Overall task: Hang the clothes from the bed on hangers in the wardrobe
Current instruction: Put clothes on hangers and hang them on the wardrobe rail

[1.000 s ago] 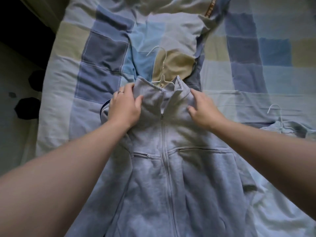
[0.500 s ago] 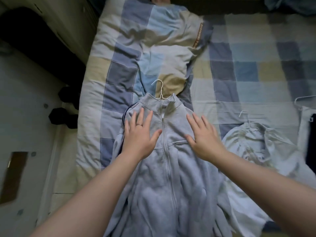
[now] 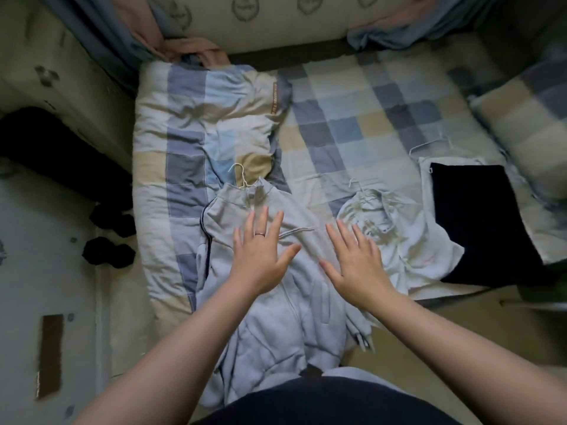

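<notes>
A light grey zip jacket (image 3: pixel 285 314) lies flat on the bed, its lower part hanging over the near edge. A white wire hanger (image 3: pixel 242 179) sticks out of its collar. My left hand (image 3: pixel 260 256) is spread with straight fingers over the jacket's chest, left of the zip. My right hand (image 3: pixel 356 262) is spread the same way on the right side. A pale shirt (image 3: pixel 395 240) on another white hanger (image 3: pixel 357 187) lies just right of the jacket. Further right a dark garment (image 3: pixel 478 222) lies on a white cloth with a third hanger (image 3: pixel 426 147) above it.
A folded checked quilt (image 3: pixel 196 142) lies under the jacket's collar, on a checked bedsheet (image 3: pixel 352 118). A pillow (image 3: pixel 527 118) sits at the far right. Dark dumbbells (image 3: pixel 107 237) stand on the floor left of the bed. A headboard and bunched fabric are at the far end.
Both hands let go of the jacket's collar, slid down its chest and now lie spread flat. The view pulled back, showing the whole bed and the other garments.
</notes>
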{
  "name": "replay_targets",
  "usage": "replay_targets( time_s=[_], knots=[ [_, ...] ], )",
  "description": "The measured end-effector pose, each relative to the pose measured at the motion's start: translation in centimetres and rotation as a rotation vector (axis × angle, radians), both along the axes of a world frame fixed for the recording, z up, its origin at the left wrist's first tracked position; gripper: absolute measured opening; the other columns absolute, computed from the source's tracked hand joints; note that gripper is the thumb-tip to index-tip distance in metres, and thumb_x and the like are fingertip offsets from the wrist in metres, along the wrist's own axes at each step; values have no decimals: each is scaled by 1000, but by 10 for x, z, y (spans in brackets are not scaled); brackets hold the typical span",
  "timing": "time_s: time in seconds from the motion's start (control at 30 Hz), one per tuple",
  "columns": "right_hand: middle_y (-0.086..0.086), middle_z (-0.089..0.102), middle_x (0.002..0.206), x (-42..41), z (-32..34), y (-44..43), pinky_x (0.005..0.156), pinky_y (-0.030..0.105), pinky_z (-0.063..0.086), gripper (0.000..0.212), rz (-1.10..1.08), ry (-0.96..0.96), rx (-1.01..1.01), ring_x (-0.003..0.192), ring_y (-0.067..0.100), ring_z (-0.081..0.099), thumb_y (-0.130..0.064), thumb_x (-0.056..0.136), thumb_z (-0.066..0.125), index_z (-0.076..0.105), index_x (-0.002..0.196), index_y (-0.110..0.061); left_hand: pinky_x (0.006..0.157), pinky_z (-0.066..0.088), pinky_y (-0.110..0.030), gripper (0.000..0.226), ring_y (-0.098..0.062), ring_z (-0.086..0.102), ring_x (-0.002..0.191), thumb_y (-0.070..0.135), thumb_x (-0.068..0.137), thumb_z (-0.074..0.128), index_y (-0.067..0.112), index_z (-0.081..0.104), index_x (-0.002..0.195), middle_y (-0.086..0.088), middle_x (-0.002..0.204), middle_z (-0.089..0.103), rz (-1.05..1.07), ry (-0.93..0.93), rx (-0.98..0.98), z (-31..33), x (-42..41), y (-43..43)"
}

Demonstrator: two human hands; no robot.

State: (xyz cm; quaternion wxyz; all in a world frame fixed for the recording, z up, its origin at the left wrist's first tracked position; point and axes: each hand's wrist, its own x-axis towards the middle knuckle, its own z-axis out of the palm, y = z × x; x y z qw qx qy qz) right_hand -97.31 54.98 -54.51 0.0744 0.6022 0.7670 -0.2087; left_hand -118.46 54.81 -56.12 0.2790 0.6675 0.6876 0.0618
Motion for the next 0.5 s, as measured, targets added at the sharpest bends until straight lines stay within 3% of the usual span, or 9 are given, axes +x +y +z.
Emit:
replay_targets(
  time_s=[0.3, 0.5],
  knots=[
    [-11, -15, 162, 104, 62, -73, 120, 49, -1, 80, -344, -1, 114, 149, 19, -13, -68, 81, 5, -10, 153, -36, 122, -7, -49, 74, -16, -20, 150, 69, 95, 25, 39, -4, 156, 6, 165, -14, -364, -31, 112, 58, 113, -3],
    [-11, -14, 162, 194, 90, -134, 120, 47, -2, 71, -608, 4, 223, 149, 16, -15, -59, 97, 27, -6, 154, -35, 121, -10, -48, 74, -17, -23, 150, 71, 94, 21, 40, -5, 156, 7, 165, -16, -622, -27, 206, 86, 228, -16]
  ],
)
